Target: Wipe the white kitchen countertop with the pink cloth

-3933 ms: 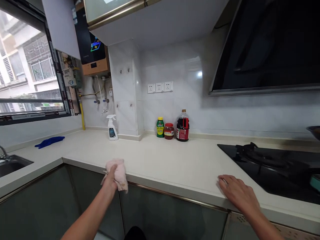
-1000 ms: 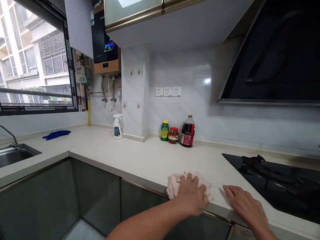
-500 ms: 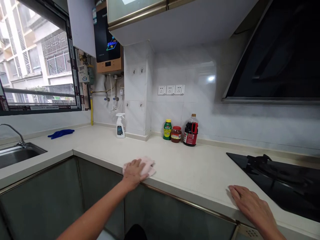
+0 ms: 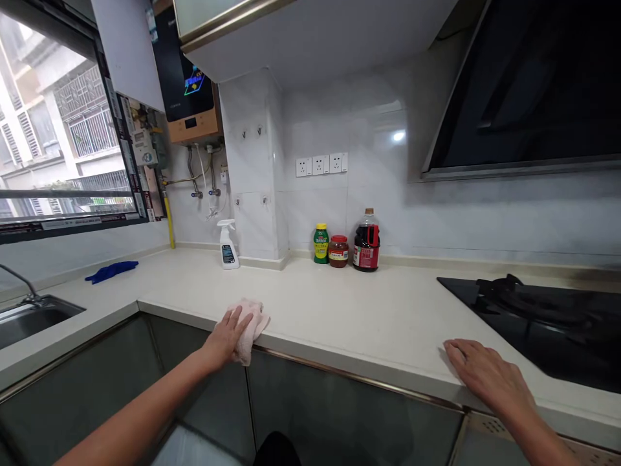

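My left hand presses a pale pink cloth against the front edge of the white countertop. Its fingers lie over the cloth, part of which hangs down past the edge. Farther right, my right hand rests palm down on the counter's front edge, holding nothing. Its fingers are stretched forward, close to the left side of the black gas stove.
Against the wall stand a white spray bottle, a green bottle, a red-lidded jar and a large dark sauce bottle. A blue cloth lies near the sink. The range hood overhangs the right side.
My left hand has slid the cloth left along the counter's front edge, and some of it now droops over. My right hand stays in place on the counter. The view has shifted slightly.
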`<state>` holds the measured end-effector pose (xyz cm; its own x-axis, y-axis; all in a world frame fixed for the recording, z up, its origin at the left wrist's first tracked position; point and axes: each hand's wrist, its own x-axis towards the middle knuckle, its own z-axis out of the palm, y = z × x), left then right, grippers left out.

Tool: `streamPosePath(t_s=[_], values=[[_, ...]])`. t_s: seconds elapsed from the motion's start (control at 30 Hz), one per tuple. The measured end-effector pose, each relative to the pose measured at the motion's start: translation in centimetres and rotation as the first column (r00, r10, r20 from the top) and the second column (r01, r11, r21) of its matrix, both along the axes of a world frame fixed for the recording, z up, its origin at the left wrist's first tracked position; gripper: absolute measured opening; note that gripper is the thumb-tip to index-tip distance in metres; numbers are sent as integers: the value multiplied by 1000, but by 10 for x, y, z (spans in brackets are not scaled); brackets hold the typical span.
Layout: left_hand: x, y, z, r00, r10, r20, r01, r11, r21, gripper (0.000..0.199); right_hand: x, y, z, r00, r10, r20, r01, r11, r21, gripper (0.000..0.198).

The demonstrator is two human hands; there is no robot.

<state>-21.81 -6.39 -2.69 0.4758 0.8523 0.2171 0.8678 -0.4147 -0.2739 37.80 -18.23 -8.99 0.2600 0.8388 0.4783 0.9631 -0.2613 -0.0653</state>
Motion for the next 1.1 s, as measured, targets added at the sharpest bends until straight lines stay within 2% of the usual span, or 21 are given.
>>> streamPosePath(t_s=[0.17, 0.27, 0.4, 0.53, 0.63, 0.8, 0.9, 1.0, 1.1], values=[[-2, 19, 21, 998, -24, -66, 28, 998, 59, 104, -10, -3, 9, 999, -37, 35, 39, 999, -33, 53], [8, 21, 20, 996, -58, -66, 62, 996, 61, 107, -15, -3, 13, 997, -72, -2, 72, 997, -24, 54], [43, 7, 12, 994, -107, -32, 110, 989, 94, 94, -20, -1, 16, 991, -103, -87, 102, 995, -17, 59], [108, -18, 8, 974, -227, -1, 226, 970, 87, 87, -23, -2, 20, 989, -95, -115, 95, 995, -4, 57], [174, -39, 3, 942, -337, 0, 335, 938, 90, 87, -24, -3, 23, 987, -93, -132, 93, 996, -6, 56], [287, -74, -13, 865, -501, -2, 497, 858, 130, 75, -18, -3, 19, 989, -76, -127, 74, 997, -23, 57], [328, -86, -20, 838, -545, 13, 533, 824, 191, 75, -12, -4, 13, 996, -42, -85, 41, 999, -23, 55], [332, -88, -23, 808, -586, 64, 564, 799, 209, 76, -6, -4, 9, 998, -8, -70, 6, 1000, -18, 53], [307, -80, -24, 771, -619, 149, 590, 783, 198, 87, -3, -4, 9, 995, 7, -97, -10, 999, -33, 55]])
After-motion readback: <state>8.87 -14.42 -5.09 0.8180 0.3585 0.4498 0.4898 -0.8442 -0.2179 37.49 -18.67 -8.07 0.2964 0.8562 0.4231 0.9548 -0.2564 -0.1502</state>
